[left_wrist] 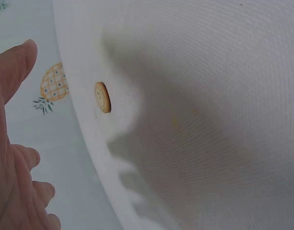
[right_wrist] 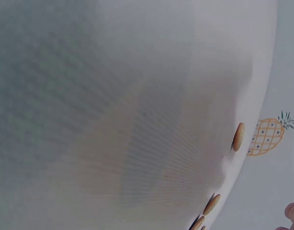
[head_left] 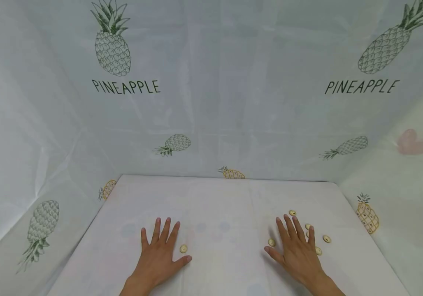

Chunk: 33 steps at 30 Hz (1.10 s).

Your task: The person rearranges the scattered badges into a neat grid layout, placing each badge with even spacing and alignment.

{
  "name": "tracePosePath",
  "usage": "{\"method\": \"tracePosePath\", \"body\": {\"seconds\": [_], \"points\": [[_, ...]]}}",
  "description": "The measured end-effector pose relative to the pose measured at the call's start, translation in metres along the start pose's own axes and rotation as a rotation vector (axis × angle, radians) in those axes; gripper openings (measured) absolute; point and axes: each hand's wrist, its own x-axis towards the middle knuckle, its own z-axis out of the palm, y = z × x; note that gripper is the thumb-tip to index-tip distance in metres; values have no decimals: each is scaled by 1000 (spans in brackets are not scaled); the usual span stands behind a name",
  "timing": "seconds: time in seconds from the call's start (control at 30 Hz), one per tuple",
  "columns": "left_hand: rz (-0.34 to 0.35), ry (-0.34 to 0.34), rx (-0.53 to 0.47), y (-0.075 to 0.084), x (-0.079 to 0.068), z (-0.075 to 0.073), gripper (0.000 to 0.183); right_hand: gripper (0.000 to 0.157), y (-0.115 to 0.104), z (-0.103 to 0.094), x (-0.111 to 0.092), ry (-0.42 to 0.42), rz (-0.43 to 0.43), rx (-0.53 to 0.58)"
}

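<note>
Tan, round, button-like discs lie on the white-covered desk [head_left: 219,205] around a person's two bare hands. The left hand [head_left: 159,255] is spread palm down with its fingers [head_left: 156,232] extended, released and holding nothing; a single disc [head_left: 183,248] sits just beside it, in the gap off the index finger and thumb. The left wrist view shows this disc flat on the cloth, apart from the thumb, and a shadow nearby.

The right hand [head_left: 297,255] is likewise spread, its fingers straight and gripping nothing. One disc [head_left: 271,242] lies just beyond its thumb, another [head_left: 292,213] near its fingertips, and a loose cluster [head_left: 326,239] along its little-finger side, some partly hidden by the hand. Whether any of these touch the hand cannot be told.

Behind hangs a pale cloth [head_left: 226,82] printed with pineapples [head_left: 113,53] and lettering [head_left: 125,86].
</note>
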Motion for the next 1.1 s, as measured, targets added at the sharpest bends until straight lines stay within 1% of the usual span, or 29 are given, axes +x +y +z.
{"method": "tracePosePath", "body": {"seconds": [0.23, 0.37, 0.47, 0.53, 0.6, 0.7, 0.83, 1.1], "points": [[8, 9, 6, 0, -1, 3, 100, 91, 1, 1, -2, 4, 6, -9], [22, 10, -2, -4, -3, 5, 94, 91, 2, 3, -3, 7, -5, -4], [42, 13, -36, -8, -1, 9, 83, 90, 5, 6, -2, 45, -43, -11], [50, 11, -75, -10, 1, 12, 74, 87, 8, 9, 1, 85, -88, -22], [48, -5, -120, -12, 5, 15, 64, 82, 11, 11, 5, 124, -143, -37], [32, -35, -156, -13, 9, 18, 51, 73, 15, 14, 10, 154, -221, -50], [21, -54, -154, -12, 12, 21, 41, 64, 19, 16, 13, 157, -278, -68], [48, -52, -128, -10, 13, 26, 33, 54, 23, 18, 14, 155, -322, -92]]}}
